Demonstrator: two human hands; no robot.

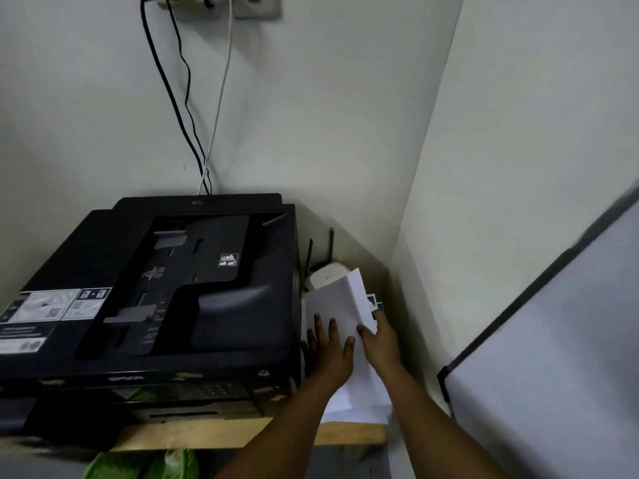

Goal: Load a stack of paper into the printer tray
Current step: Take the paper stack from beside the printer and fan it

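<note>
While the printer (pixel 155 288) fills the desk's (pixel 224 433) left side, my left hand (pixel 330 350) presses flat, fingers spread, on the paper stack (pixel 340 305) at the right edge. My right hand (pixel 380 344) grips the stack's lifted right side.

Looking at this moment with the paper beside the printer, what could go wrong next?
1. The left hand presses the paper stack flat while the right hand bends up its far edge; the sheets could crease or fan apart.
2. The stack's near end hangs over the wooden table edge, so sheets may slide off.
3. The white router sits right behind the stack; lifting carelessly might knock it.
</note>
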